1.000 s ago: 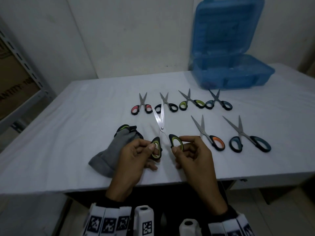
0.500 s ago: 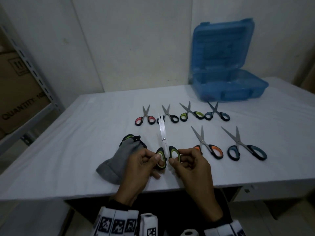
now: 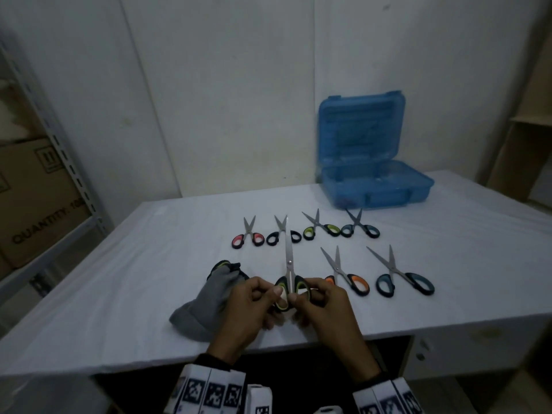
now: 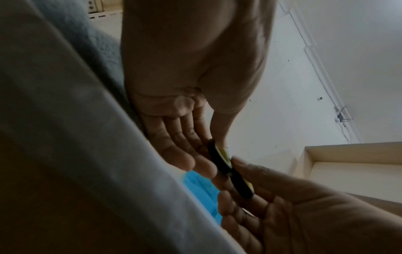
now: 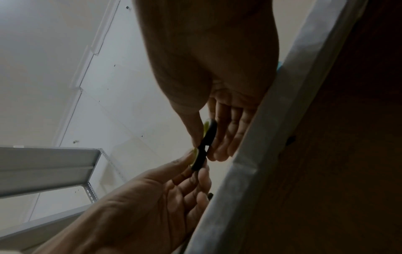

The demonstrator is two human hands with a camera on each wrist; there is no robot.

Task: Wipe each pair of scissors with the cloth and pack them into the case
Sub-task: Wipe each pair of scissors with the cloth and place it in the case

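Both hands hold one pair of black-and-yellow-green scissors (image 3: 288,264) just above the table's front edge, blades together and pointing away. My left hand (image 3: 254,300) pinches the left handle loop (image 4: 219,154); my right hand (image 3: 321,303) pinches the right loop (image 5: 208,132). A grey cloth (image 3: 206,300) lies under and left of my left hand, over another yellow-green handle (image 3: 222,264). Several more scissors lie in two rows behind, among them a red pair (image 3: 248,234) and a large teal pair (image 3: 400,276). The blue case (image 3: 376,186) stands open at the back right.
A white sheet covers the table (image 3: 119,279). A metal shelf with a cardboard box (image 3: 35,198) stands to the left. A wooden shelf (image 3: 525,144) is at the right. The wall is close behind the case.
The two handle loops have come together, so the spread blades are now closed. The camera has tilted up, so the table sits lower in view.
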